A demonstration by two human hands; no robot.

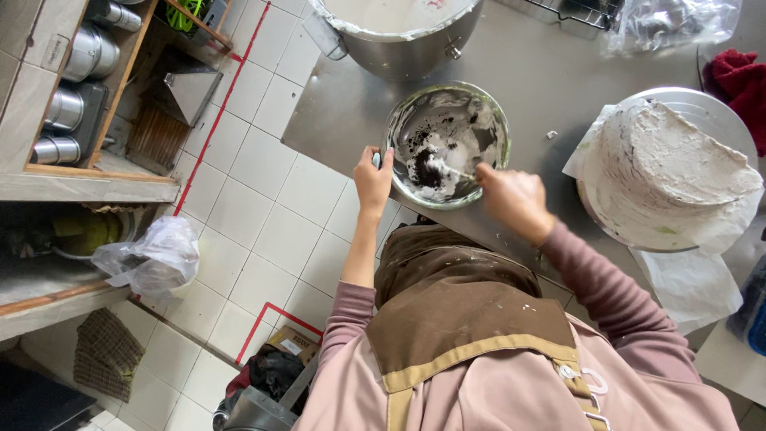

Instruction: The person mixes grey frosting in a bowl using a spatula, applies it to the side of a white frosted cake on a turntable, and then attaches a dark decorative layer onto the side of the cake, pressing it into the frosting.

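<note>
A metal mixing bowl sits near the edge of a steel table, smeared with white cream and dark crumbs. My left hand grips the bowl's rim on its left side. My right hand holds a spoon or spatula whose tip is sunk in the cream and dark crumbs at the bowl's bottom. To the right stands a white frosted cake on a round turntable with paper under it.
A large steel pot stands behind the bowl. A clear plastic bag and a red cloth lie at the back right. Left is a tiled floor, a shelf with metal canisters and a plastic bag.
</note>
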